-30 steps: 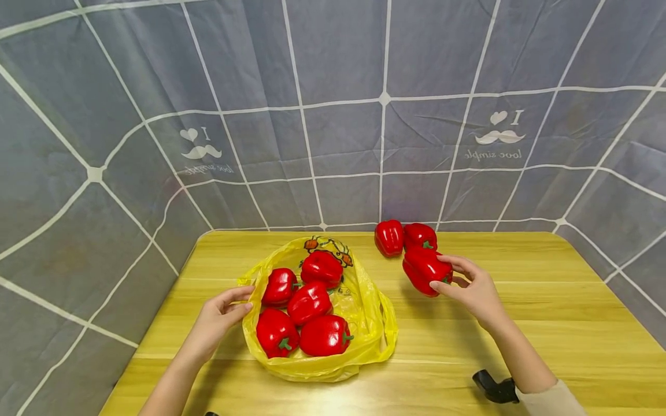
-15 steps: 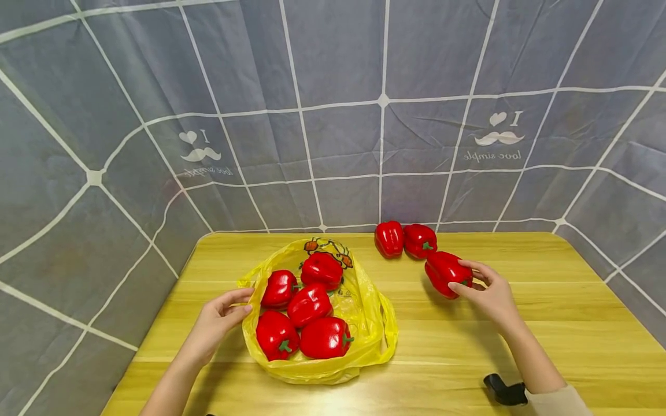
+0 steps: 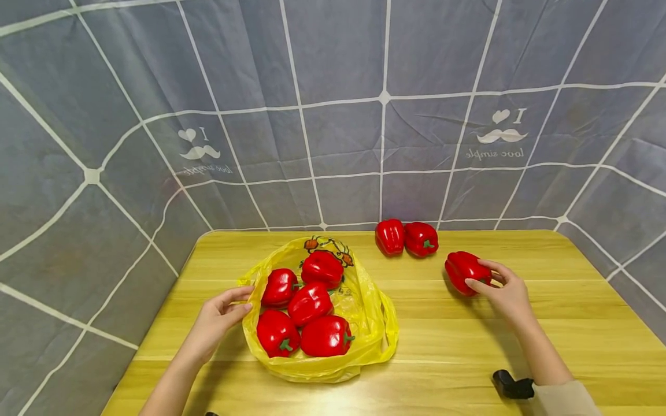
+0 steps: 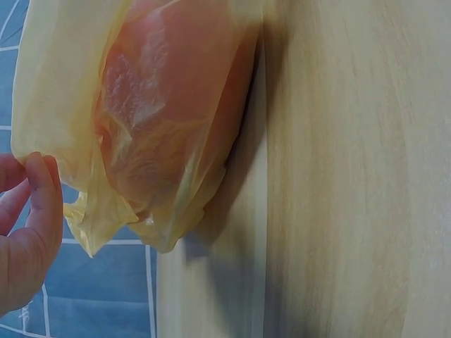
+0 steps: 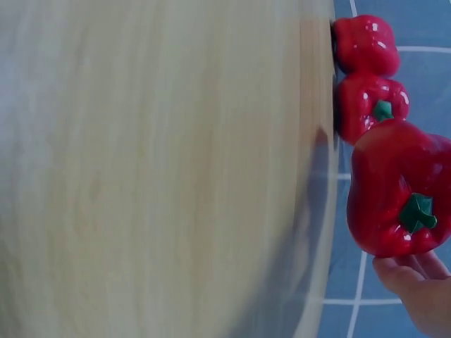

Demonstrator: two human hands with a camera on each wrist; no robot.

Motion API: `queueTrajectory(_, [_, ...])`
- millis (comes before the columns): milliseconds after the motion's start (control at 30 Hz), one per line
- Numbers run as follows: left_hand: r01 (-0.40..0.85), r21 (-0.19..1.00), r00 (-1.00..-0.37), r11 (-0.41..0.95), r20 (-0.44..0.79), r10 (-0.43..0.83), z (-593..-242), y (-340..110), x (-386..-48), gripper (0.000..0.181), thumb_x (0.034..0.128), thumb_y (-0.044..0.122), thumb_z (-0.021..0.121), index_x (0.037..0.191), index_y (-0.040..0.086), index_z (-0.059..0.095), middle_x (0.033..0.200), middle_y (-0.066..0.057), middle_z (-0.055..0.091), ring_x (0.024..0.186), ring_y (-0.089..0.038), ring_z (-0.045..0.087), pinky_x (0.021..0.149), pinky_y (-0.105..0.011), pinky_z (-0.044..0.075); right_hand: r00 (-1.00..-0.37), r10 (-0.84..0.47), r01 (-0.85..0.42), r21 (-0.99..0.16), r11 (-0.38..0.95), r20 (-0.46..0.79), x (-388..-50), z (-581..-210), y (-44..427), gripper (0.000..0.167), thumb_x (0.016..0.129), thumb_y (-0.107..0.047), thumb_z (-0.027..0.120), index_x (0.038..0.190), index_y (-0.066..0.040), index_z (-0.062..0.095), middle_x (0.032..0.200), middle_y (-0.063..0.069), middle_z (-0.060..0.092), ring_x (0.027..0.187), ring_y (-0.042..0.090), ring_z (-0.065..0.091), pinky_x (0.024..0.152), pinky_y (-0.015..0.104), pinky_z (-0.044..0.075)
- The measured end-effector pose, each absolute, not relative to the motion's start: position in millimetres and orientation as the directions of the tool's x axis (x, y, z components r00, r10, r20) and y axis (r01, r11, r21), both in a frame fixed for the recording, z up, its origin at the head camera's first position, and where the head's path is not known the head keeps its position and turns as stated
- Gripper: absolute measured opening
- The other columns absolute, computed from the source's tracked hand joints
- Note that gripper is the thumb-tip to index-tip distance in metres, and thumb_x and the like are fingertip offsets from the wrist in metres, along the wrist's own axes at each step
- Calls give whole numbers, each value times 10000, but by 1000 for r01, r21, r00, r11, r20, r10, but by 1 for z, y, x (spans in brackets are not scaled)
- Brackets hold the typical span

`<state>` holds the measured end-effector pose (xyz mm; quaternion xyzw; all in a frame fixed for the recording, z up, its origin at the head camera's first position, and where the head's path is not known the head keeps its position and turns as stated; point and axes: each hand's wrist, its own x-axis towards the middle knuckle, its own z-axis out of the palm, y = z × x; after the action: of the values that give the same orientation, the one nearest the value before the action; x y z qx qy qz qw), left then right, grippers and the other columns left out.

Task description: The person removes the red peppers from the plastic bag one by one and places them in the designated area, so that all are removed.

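On the left of the table, an open yellow plastic bag (image 3: pixel 312 370) holds several red bell peppers (image 3: pixel 310 304) with green stems. My left hand (image 3: pixel 218 320) pinches the bag's left rim; the left wrist view shows the thumb and fingers (image 4: pixel 44 186) meeting on the thin plastic (image 4: pixel 60 105). To the right, my right hand (image 3: pixel 504 294) grips one red bell pepper (image 3: pixel 462 270), which looks to be just above the table. From the right wrist view, that pepper's green stem (image 5: pixel 417 213) faces the camera, and part of the hand (image 5: pixel 426 292) is cut off by the frame.
Two more red bell peppers, one on the left (image 3: pixel 389 237) and one on the right (image 3: pixel 421 239), lie side by side at the table's back edge. The wooden table (image 3: pixel 432 358) ends at a grey curtain (image 3: pixel 343 138) with white lines, which surrounds it on three sides.
My right hand has carried its pepper rightward, away from the two at the back edge. The left hand and the bag have stayed in place.
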<state>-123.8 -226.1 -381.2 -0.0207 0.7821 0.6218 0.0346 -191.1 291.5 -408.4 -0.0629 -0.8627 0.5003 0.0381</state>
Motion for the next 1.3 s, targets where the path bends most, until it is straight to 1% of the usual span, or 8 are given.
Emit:
queueTrajectory(167, [-76, 968, -997, 238, -81, 11, -379, -226, -124, 423, 898, 77, 609, 1272, -86, 496, 1187, -120, 542, 934, -48, 574, 783, -201, 488, -986, 165, 93, -862, 499, -11, -194, -409, 296, 644, 836, -303, 705, 1332, 15, 446, 1405, 256, 351, 1217, 434, 371, 666, 54, 375])
queueTrajectory(333, [-72, 970, -997, 231, -77, 14, -379, -226, -124, 425, 900, 67, 602, 1276, -94, 488, 1201, -145, 533, 932, -44, 571, 781, -199, 488, -982, 185, 117, -847, 519, -22, -198, -412, 298, 642, 838, -316, 698, 1333, 11, 453, 1391, 279, 359, 1202, 458, 373, 649, 80, 380])
queueTrajectory(500, [-66, 972, -997, 228, -71, 16, -379, -226, -124, 426, 899, 70, 605, 1275, -94, 490, 1226, -154, 526, 934, -45, 569, 776, -201, 488, -980, 201, 116, -835, 538, -7, -202, -416, 300, 615, 848, -292, 687, 1328, 17, 458, 1370, 300, 375, 1188, 474, 381, 643, 93, 383])
queueTrajectory(633, [-61, 972, -998, 228, -67, 21, -379, -225, -124, 419, 896, 67, 606, 1267, -95, 498, 1194, -145, 538, 925, -51, 571, 772, -204, 488, -980, 200, 112, -836, 538, -3, -205, -416, 300, 609, 846, -277, 690, 1323, 25, 462, 1369, 302, 374, 1191, 476, 379, 646, 99, 393])
queueTrajectory(833, [-70, 967, -997, 245, -75, 11, -380, -225, -123, 412, 892, 68, 609, 1262, -84, 508, 1161, -124, 541, 912, -56, 574, 768, -208, 491, -980, 198, 109, -833, 543, 0, -214, -418, 300, 605, 841, -282, 698, 1313, 27, 479, 1353, 296, 397, 1189, 462, 391, 677, 147, 421])
queueTrajectory(1067, [-63, 966, -998, 249, -67, 9, -381, -226, -124, 412, 891, 69, 612, 1262, -79, 512, 1157, -142, 540, 904, -59, 574, 763, -208, 493, -982, 191, 90, -855, 510, 10, -223, -423, 298, 605, 846, -267, 693, 1321, 32, 467, 1361, 281, 393, 1189, 451, 389, 652, 91, 399])
queueTrajectory(1300, [-52, 975, -998, 217, -57, 16, -381, -226, -124, 415, 895, 51, 603, 1269, -94, 498, 1173, -176, 529, 898, -58, 570, 757, -207, 491, -979, 201, 85, -878, 472, 14, -231, -423, 296, 593, 844, -233, 698, 1326, 24, 469, 1349, 284, 402, 1179, 439, 400, 648, 59, 388])
